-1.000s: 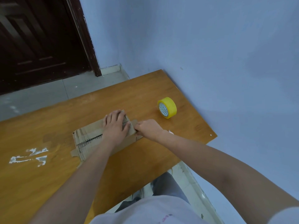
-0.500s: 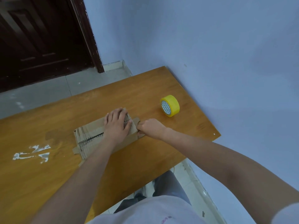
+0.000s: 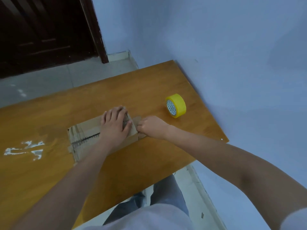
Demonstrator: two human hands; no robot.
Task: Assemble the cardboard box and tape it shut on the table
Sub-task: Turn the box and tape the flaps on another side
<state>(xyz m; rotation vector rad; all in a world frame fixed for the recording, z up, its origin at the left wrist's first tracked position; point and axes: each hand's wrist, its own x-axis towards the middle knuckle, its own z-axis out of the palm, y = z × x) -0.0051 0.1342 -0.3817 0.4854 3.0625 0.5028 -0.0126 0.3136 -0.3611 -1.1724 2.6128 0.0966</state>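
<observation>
Fingers of the left hand (image 3: 116, 125) press flat on the flattened cardboard box (image 3: 86, 135), which runs lower-left to upper-right; the right hand (image 3: 152, 127) pinches its end flap (image 3: 137, 120).

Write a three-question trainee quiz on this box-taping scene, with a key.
1. True or false: the yellow tape roll lies on the cardboard box.
2. Which hand lies flat on the box? A left hand B right hand
3. Fill in: the right hand's fingers pinch a cardboard ____ at the box's end.

Key: 1 false, it stands apart on the table; 2 A; 3 flap.
</observation>
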